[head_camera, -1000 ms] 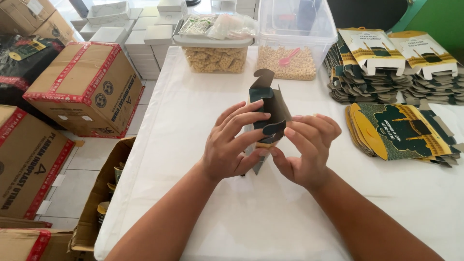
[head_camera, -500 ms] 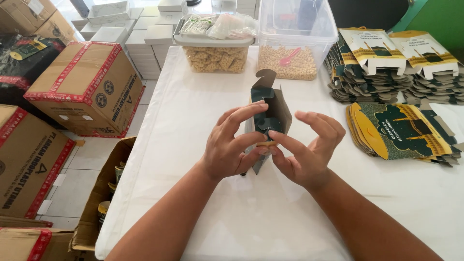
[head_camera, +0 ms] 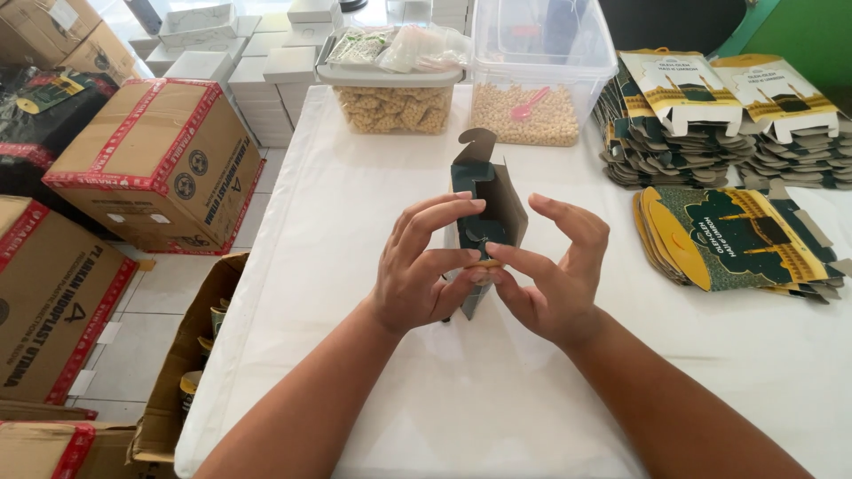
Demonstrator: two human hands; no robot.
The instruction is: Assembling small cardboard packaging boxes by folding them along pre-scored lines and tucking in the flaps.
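Nearest the camera, the left hand (head_camera: 424, 275) grips a small dark green folding carton of thin card (head_camera: 484, 213) along its near side, fingers wrapped around the lower part. The right hand (head_camera: 555, 275) works at the carton's bottom end: thumb and forefinger pinch something at the base where a sliver of yellow-tan card shows, while the other fingers arch clear of the box (so it is pinching rather than clasping).

The carton is held upright just above the white-covered table (head_camera: 355, 222), near the middle of it. It is already popped out from flat into a box shape. The top is still open, with a rounded tuck flap standing up and a side panel splayed out to the right. Judging from this, the bottom closure is the part in hand and the top remains to be shut; I cannot tell whether anything is inside.

Further right lies a fanned stack of flat green-and-yellow printed cartons (head_camera: 737, 239), and beyond it taller piles of the same flat cartons (head_camera: 710, 115). At the far edge stand a clear plastic tub of pale round snack pieces with a pink scoop (head_camera: 532, 106) and a lidded clear tub of tan snack pieces (head_camera: 395, 102). Off to the left, on the floor, sit brown cardboard shipping boxes with red tape (head_camera: 151, 160).
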